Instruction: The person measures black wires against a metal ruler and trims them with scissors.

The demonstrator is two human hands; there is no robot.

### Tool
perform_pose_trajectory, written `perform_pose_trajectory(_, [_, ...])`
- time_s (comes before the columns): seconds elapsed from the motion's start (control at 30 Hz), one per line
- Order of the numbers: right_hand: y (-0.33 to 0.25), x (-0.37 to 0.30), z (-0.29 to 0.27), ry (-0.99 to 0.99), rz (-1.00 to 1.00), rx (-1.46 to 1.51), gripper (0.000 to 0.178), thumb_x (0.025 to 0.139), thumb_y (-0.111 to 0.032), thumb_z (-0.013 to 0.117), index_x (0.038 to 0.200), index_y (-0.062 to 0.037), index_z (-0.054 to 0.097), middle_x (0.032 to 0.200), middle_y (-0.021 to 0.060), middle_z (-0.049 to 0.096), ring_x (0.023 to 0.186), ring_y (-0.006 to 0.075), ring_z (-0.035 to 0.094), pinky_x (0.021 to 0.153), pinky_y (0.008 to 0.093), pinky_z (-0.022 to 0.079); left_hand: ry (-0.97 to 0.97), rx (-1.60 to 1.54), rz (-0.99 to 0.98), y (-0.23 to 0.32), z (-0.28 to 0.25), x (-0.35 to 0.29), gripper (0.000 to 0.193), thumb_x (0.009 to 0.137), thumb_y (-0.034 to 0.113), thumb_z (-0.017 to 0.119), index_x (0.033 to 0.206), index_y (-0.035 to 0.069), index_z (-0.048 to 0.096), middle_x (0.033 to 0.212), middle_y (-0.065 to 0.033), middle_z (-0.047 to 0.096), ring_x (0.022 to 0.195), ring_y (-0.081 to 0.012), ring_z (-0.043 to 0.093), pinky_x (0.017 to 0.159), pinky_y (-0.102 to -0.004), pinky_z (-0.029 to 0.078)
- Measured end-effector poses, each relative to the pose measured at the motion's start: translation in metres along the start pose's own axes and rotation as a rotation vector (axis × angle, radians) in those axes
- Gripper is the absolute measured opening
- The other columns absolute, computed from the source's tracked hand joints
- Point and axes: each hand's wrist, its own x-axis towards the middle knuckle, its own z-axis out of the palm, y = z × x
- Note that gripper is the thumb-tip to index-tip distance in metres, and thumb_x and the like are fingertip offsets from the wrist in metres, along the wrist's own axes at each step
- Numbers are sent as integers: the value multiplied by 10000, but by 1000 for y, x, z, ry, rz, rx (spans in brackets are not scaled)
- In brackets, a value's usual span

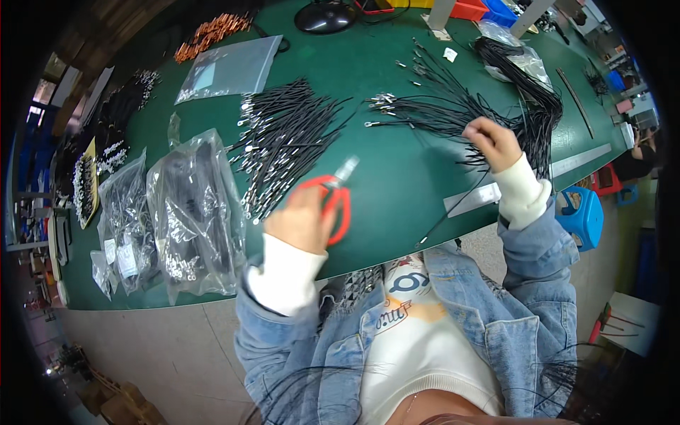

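In my left hand [301,221] is a pair of scissors [344,212] with red handles, the blades pointing away from me over the table; hand and scissors are slightly blurred. My right hand [494,145] is closed, its fingers curled above the near side of a loose bundle of long black wires [439,117] with metal ring ends. Whatever its fingertips pinch, if anything, is too small to make out. One black wire [440,225] trails below that hand toward the front edge. Left of the bundle, past the scissors, lies a pile of short black wires [287,134] with metal ends.
Clear plastic bags [195,219] of dark parts lie on the left of the green table [397,191]. A flat bag [230,67] and copper-coloured pieces [212,35] lie farther back. A ruler [577,161] lies along the right front edge. A blue stool [584,219] stands beyond it.
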Motion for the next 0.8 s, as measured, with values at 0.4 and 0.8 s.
perform_pose_trajectory(0.4, [25,60,20,0,-32,-624,428,810,-326,641,1151,-100,513,1004,109,593,989,308,552,875,401,416,189,-393,270,14,18,-28,338,677,67,731,991,3,624,954,-127,583,909,-312,546,787,-382,440])
perform_pose_trajectory(0.8, [-38,-42,4,91,-537,-435,230,707,-50,657,929,-87,607,894,52,581,879,246,552,809,348,392,-117,-497,412,104,72,-12,223,663,132,743,779,48,573,760,-84,494,749,-276,489,660,-355,381])
